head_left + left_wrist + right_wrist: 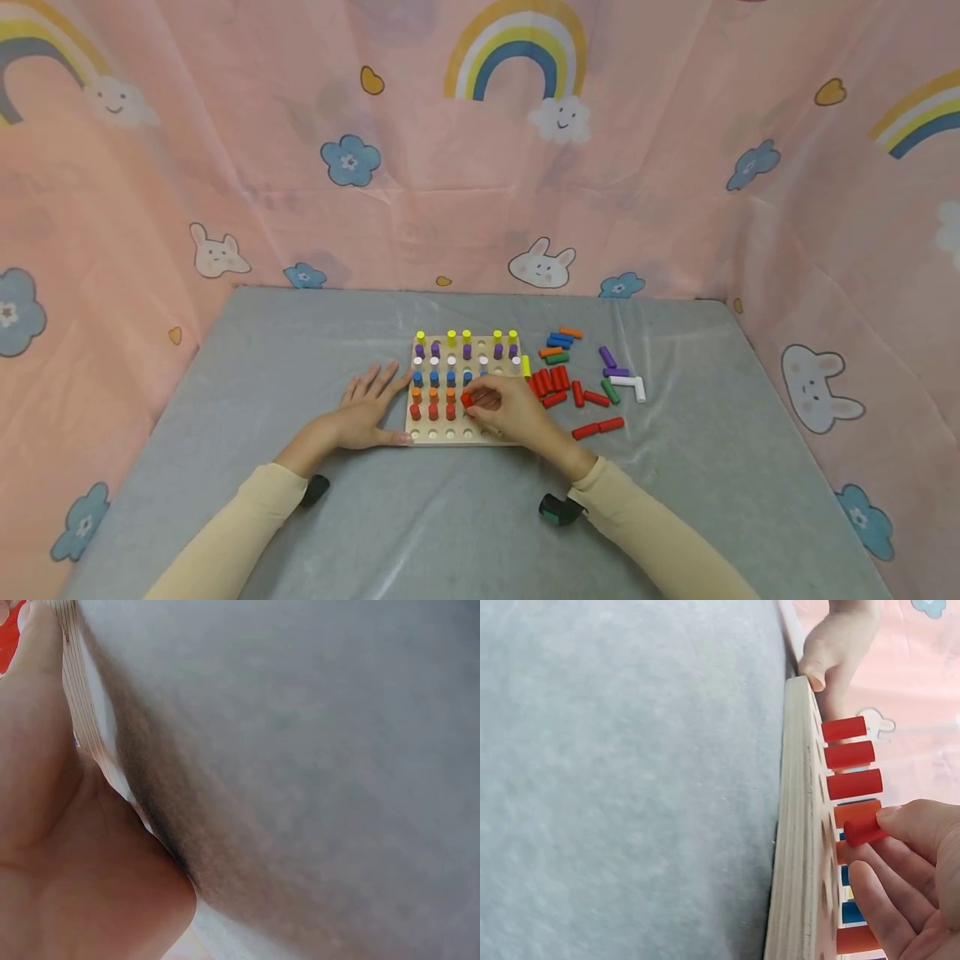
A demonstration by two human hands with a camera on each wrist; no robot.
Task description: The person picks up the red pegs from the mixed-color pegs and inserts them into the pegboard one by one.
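Observation:
A wooden pegboard (465,442) lies on the grey table with rows of coloured pegs standing in its holes: yellow, purple, white, blue, orange and red. My right hand (510,410) pinches a red peg (865,830) between thumb and fingers, over the red row, just right of three standing red pegs (854,783). In the right wrist view the held peg is tilted and overlaps an orange peg (849,813). My left hand (367,412) lies spread at the board's left edge, its thumb on the near left corner. Part of the board is hidden under my right hand.
Loose pegs lie right of the board: several red pegs (577,394), white pegs (640,389), purple pegs (607,357), green, blue and orange ones. A yellow peg (526,367) lies against the board's right edge. A pink printed curtain (480,208) surrounds the table (300,533).

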